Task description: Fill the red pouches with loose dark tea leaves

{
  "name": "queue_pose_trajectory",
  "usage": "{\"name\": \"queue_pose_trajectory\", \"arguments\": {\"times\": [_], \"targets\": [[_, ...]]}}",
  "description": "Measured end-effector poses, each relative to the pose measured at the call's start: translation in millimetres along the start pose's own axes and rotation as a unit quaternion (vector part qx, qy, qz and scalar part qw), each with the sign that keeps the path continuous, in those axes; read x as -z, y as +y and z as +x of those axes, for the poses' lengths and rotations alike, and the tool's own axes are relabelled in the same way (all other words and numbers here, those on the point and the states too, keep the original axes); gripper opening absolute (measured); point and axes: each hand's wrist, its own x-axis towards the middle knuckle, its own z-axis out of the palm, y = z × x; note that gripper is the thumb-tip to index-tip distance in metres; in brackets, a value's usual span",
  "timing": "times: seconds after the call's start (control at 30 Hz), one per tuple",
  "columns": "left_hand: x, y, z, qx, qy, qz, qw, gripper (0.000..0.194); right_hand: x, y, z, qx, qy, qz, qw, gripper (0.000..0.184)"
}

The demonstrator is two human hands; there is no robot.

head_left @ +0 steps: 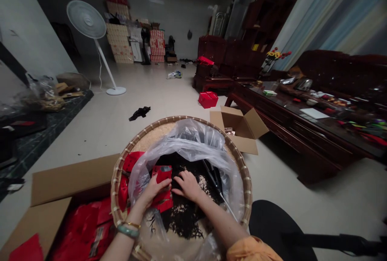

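Our left grip point(153, 190) is clamped on a red packet point(161, 182), held above a heap of dark tea leaves point(184, 216) that lies in a clear plastic bag point(187, 140) inside a round bamboo tray point(243, 172). Our right grip point(188, 185) rests open on the leaves, apart from the packet. More red packets point(84, 224) fill the cardboard box point(69, 180) beside the tray, and much of the heap is left.

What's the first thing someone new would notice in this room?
Your eye would probably land first on the big round woven basket in the middle, lined with a clear plastic bag and holding dark dried leaves. There, the left hand holds a red packet beside the right hand. At the lower left sits an open cardboard box of red packets, and a white standing fan stands farther off.
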Motion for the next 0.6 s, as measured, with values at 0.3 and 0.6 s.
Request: {"name": "queue_pose_trajectory", "arguments": {"times": [0.3,0.6], "targets": [[6.1,-1.9,5.3,-0.059,-0.006,0.054,0.997,0.056,12.1,4.9,-7.6,-0.064,0.057,0.076,0.993,0.025],[-5.3,-9.5,10.4,-0.122,-0.033,0.093,0.988,0.063,6.2,8.2,-14.1,-0.122,0.122,0.15,0.973,0.013]]}}
